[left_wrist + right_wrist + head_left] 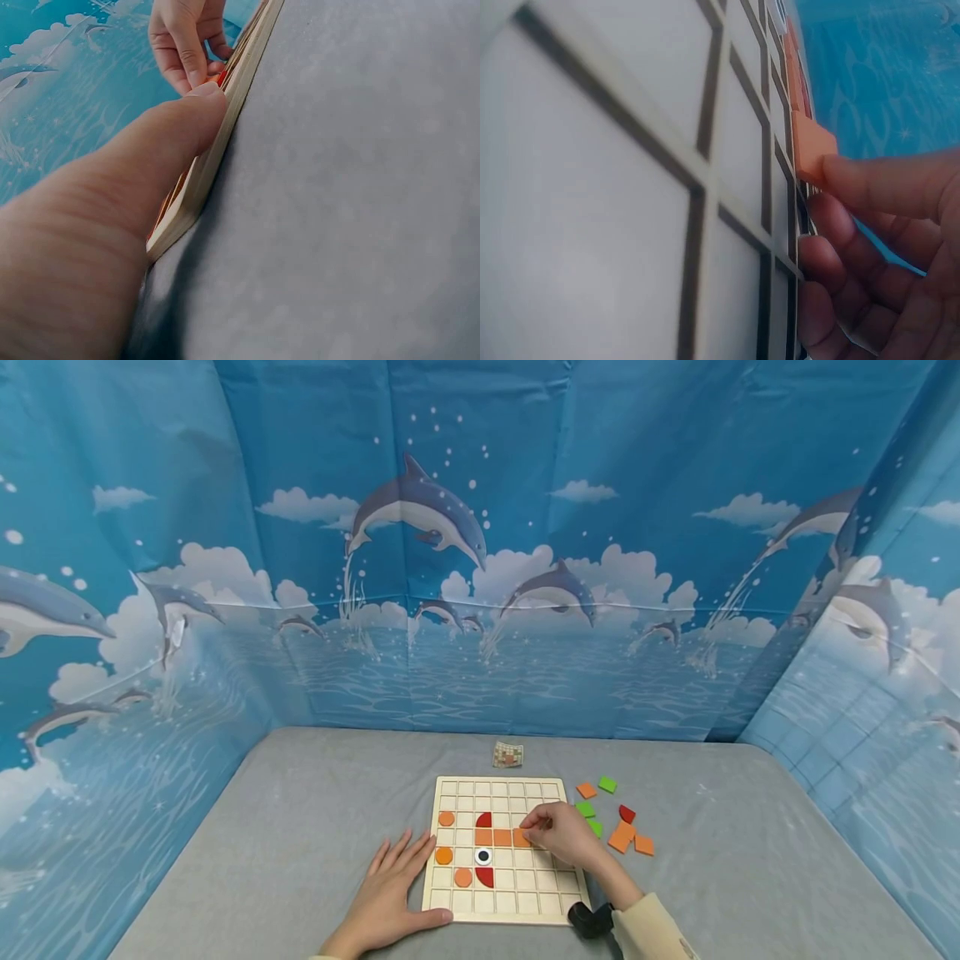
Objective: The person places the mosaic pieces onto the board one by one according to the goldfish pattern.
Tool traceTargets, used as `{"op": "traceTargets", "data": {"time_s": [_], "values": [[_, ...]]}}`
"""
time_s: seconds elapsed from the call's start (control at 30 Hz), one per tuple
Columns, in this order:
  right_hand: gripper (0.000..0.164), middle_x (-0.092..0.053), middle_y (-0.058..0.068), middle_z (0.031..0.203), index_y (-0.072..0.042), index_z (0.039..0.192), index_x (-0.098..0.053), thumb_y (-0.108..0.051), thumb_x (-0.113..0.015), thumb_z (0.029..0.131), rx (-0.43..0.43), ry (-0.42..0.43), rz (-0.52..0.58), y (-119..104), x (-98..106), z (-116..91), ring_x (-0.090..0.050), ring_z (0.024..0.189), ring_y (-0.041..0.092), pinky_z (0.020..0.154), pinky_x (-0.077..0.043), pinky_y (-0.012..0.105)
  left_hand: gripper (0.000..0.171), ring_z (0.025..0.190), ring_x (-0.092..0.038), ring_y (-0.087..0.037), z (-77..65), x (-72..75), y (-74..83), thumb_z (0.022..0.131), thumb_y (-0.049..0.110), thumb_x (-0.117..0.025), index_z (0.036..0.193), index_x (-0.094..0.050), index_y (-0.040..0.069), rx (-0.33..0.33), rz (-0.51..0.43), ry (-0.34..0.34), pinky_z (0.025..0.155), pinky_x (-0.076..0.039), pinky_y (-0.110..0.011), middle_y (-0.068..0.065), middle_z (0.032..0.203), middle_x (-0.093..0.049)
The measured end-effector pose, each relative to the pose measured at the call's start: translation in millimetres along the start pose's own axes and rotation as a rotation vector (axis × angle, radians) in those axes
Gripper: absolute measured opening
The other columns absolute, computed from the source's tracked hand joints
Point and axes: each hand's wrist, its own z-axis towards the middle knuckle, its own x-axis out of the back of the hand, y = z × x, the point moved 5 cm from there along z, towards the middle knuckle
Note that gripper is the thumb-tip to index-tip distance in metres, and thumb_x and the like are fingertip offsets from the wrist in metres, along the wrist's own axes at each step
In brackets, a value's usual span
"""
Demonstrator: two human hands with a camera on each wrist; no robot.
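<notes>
A pale wooden grid board (pixel 510 917) lies on the grey cloth. My right hand (pixel 564 832) pinches an orange square tile (pixel 814 150) between thumb and fingers, tilted in a cell of the board. Two more orange squares (pixel 493 837) sit in line to its left. Around them lie two red quarter-round tiles (pixel 485 877), a white disc with a black centre (pixel 483 856) and three orange round tiles (pixel 444 856). My left hand (pixel 392 892) rests by the board's left side, fingers spread, thumb at the near left corner.
Right of the board lie loose green tiles (pixel 607 785), orange tiles (pixel 644 845) and a red quarter-round tile (pixel 627 814). Behind the board is a small patterned card (pixel 508 754). A blue dolphin-print curtain (pixel 480 677) stands around the table. A black device (pixel 590 920) is at my right wrist.
</notes>
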Motion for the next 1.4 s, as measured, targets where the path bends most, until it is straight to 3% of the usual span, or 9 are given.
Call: {"op": "traceTargets", "data": {"time_s": [0.83, 1.4], "values": [[0.011, -0.055, -0.006, 0.066, -0.014, 0.076, -0.066, -0.011, -0.075, 0.081, -0.045, 0.035, -0.023, 2.2, -3.7, 1.2, -0.049, 0.058, 0.013, 0.052, -0.041, 0.028, 0.103, 0.141, -0.015, -0.029, -0.4, 0.3, 0.9, 0.071, 0.079, -0.055, 0.149, -0.035, 0.015, 0.019, -0.005, -0.031, 0.109, -0.003, -0.052, 0.001, 0.151, -0.031], [0.009, -0.055, -0.006, 0.066, -0.013, 0.076, -0.07, -0.007, -0.075, 0.081, -0.019, 0.027, -0.025, -0.3, -2.7, -0.5, -0.048, 0.058, 0.013, 0.052, -0.041, 0.029, 0.103, 0.141, -0.015, -0.029, 0.0, -0.3, 1.2, 0.071, 0.08, -0.055, 0.149, -0.035, 0.015, 0.014, -0.005, -0.023, 0.109, -0.003, -0.052, 0.001, 0.151, -0.032]]}}
